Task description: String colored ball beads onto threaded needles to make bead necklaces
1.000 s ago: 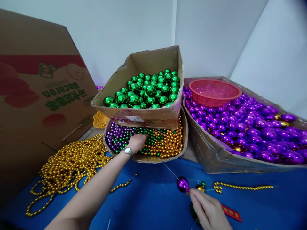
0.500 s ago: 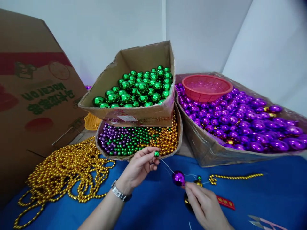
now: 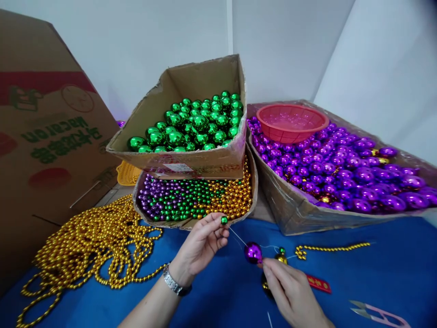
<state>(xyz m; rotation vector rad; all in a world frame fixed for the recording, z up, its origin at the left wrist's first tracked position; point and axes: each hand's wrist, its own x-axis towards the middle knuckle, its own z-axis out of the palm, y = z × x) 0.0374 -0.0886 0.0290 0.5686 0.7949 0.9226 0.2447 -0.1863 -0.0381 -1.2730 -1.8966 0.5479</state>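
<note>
My left hand (image 3: 201, 246), with a metal-banded watch (image 3: 173, 281) at the wrist, is closed in a pinch on a small shiny green bead (image 3: 224, 220). A thin pale thread (image 3: 238, 236) runs from that bead down to a larger purple ball (image 3: 253, 252). Thumb and forefinger of my right hand (image 3: 293, 291) pinch at the lower right edge of the purple ball. Beyond the right fingers lie another green bead (image 3: 282, 250) and a gold bead (image 3: 281, 258) on thread. A dark gold ball (image 3: 265, 283) is partly hidden behind the right hand.
Green balls fill a carton (image 3: 208, 165) resting on a bin (image 3: 253, 200) of small mixed beads. At right, a box (image 3: 290, 221) holds purple balls and a red basket (image 3: 292, 132). Gold bead strands (image 3: 85, 246), a short gold chain (image 3: 337, 248), a red tag (image 3: 319, 283) and snips (image 3: 378, 314) lie on blue cloth.
The whole view has shifted slightly, bringing more of the snips into sight. Both hands keep their pinches, and the lower fingers of my left hand look a little more spread.
</note>
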